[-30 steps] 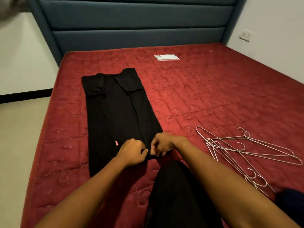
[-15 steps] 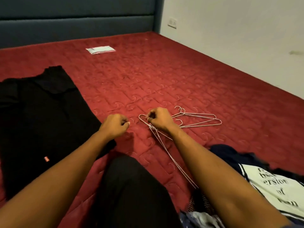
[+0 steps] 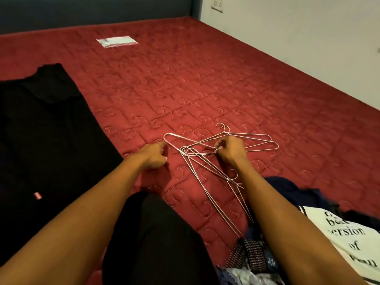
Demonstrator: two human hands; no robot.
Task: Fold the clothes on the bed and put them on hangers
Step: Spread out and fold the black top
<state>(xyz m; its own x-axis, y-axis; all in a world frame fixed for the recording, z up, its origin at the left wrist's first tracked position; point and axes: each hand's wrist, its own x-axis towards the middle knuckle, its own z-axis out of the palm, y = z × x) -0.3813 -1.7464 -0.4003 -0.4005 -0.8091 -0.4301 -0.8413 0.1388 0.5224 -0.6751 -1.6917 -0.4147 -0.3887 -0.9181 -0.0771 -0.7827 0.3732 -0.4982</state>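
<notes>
The wire hangers (image 3: pixel 205 153) lay in a loose tangle on the red quilted mattress (image 3: pixel 185 89), straight ahead of the person and a little to their right. The right hand (image 3: pixel 230 150) was on the tangle and pinched thin wires between thumb and fingertips at about its middle. The left hand (image 3: pixel 154 156) sat just beside the tangle's left end. Its forefinger was stretched toward the rounded shoulder bend there, its other fingers were tucked in, and it grasped nothing. Whether the fingertip touched the wire I could not tell.

Two hangers ran sideways, out past the right hand, with their hooks pointing away from the person. The others ran slantwise from the left bend back toward the person's right forearm. Judged from this, the coming move was to free one hanger. The right hand was better placed to lift, and the left to steady the rest.

The wire was bare, pale metal, springy-looking, and crossed at several points, so it was likely to snag. Well to the left of the hangers lay a folded black garment (image 3: pixel 47 140), flat, matte and oblong. On the near right side of the hangers sat a heap of unfolded clothes (image 3: pixel 287 192), with a white printed T-shirt (image 3: pixel 345 233) on top. Far beyond the hangers lay a small clear plastic packet (image 3: pixel 117 41).
</notes>
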